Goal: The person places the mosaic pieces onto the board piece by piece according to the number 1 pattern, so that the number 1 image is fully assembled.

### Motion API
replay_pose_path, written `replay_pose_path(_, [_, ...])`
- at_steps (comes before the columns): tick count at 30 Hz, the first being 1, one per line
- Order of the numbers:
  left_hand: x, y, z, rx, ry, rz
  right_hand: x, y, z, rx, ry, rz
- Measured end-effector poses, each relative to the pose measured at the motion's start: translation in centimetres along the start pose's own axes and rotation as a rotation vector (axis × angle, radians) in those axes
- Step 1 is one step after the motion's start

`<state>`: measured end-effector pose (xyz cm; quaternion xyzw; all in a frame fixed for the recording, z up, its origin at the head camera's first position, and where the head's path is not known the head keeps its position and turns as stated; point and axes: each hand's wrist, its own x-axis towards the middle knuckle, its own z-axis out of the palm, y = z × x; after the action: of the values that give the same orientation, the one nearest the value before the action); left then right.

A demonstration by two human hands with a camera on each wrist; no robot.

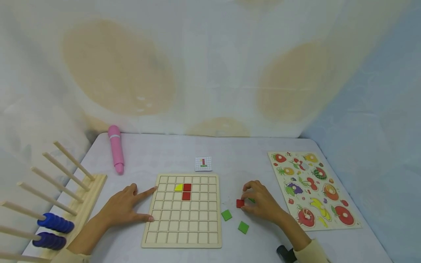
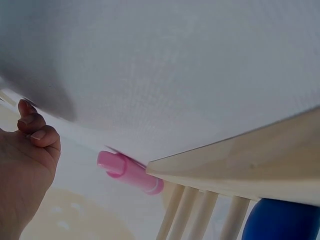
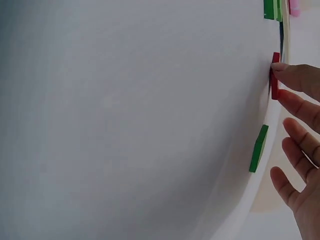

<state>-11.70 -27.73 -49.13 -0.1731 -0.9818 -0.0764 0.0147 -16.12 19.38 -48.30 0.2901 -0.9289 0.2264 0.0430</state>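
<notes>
My right hand [image 1: 262, 203] pinches a red square tile [image 1: 240, 203] between thumb and index finger, just right of the wooden grid board [image 1: 184, 244]. In the right wrist view the red tile [image 3: 275, 76] is on edge, seen thin. A green tile [image 1: 251, 200] lies partly hidden behind that hand; two more green tiles, one nearer the board [image 1: 226, 215] and one lower [image 1: 243, 227], lie flat. With index finger and thumb stretched apart, my left hand [image 1: 121, 206] touches the board's left edge. On the grid are a yellow piece [image 1: 178, 187] and two red tiles [image 1: 186, 187].
A small pattern card [image 1: 203, 163] lies behind the board. To the left stand a wooden peg abacus [image 1: 93, 190] with blue beads [image 1: 57, 223] and a pink cylindrical object [image 1: 116, 149]. A fruit puzzle board [image 1: 312, 190] lies right; a black object [image 1: 285, 253] is near the right forearm.
</notes>
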Motion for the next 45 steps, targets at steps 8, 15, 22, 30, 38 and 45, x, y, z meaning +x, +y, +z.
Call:
replay_pose_path(8, [0.1,-0.1,0.2,-0.004,-0.001,0.000,1.6,-1.8,0.3,0.012,0.013,-0.029])
replay_pose_path(15, [0.0,-0.1,0.2,-0.004,-0.002,-0.009,3.6,-3.9,0.8,0.027,0.025,-0.099])
replay_pose_path(22, [-0.1,-0.2,0.3,-0.005,0.021,0.013,5.4,-6.1,1.4,0.057,0.001,-0.194])
replay_pose_path(30, [-0.1,-0.2,0.4,-0.006,-0.010,-0.012,6.5,-8.0,2.6,0.075,-0.051,-0.192])
replay_pose_path(38, [0.0,-0.2,0.5,-0.013,0.018,0.002,7.5,-9.9,3.9,0.046,-0.082,-0.225])
replay_pose_path(45, [0.0,-0.2,0.6,-0.017,0.018,0.000,8.5,-11.0,5.1,-0.011,-0.114,-0.251])
